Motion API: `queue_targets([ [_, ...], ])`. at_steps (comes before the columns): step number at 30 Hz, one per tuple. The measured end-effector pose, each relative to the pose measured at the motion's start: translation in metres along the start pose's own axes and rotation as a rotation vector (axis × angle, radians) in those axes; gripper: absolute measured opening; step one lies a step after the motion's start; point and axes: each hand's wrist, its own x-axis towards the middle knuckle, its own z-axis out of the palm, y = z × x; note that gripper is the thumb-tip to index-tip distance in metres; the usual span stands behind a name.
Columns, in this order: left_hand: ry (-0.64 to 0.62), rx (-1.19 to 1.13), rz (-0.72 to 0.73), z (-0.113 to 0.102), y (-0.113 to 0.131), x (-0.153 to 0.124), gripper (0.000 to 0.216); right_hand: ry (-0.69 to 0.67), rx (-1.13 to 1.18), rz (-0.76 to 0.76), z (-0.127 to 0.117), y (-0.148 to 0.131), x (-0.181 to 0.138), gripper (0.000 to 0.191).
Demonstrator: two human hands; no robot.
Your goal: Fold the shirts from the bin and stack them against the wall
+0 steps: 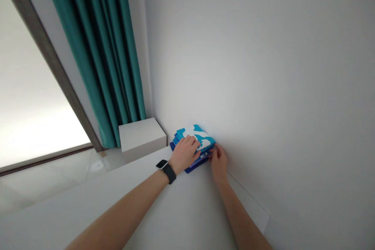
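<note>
One left hand (183, 155), with one black watch (168, 171), lies loosely spread on top of one blue and white folded pile (205, 141). One right hand (219, 164) bends narrow at the pile's edge; I cannot tell if it pinches. One white box (143, 136) is left of both hands

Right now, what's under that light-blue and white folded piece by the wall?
Beneath the light-blue and white piece, darker blue folded layers show along the near edge, resting on the white surface. Their middles are covered, and the left hand hides part of the edge.
</note>
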Motion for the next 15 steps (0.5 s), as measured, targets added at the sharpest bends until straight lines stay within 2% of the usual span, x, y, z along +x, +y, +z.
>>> queue_targets([
  [9, -0.049, 0.042, 0.042, -0.006, 0.003, -0.003, 0.006, 0.042, 0.044, 0.165, 0.013, -0.015, 0.01, 0.021],
  [15, -0.059, 0.028, 0.047, -0.008, 0.002, -0.007, 0.011, 0.065, 0.154, 0.276, 0.022, -0.023, 0.011, 0.023],
])
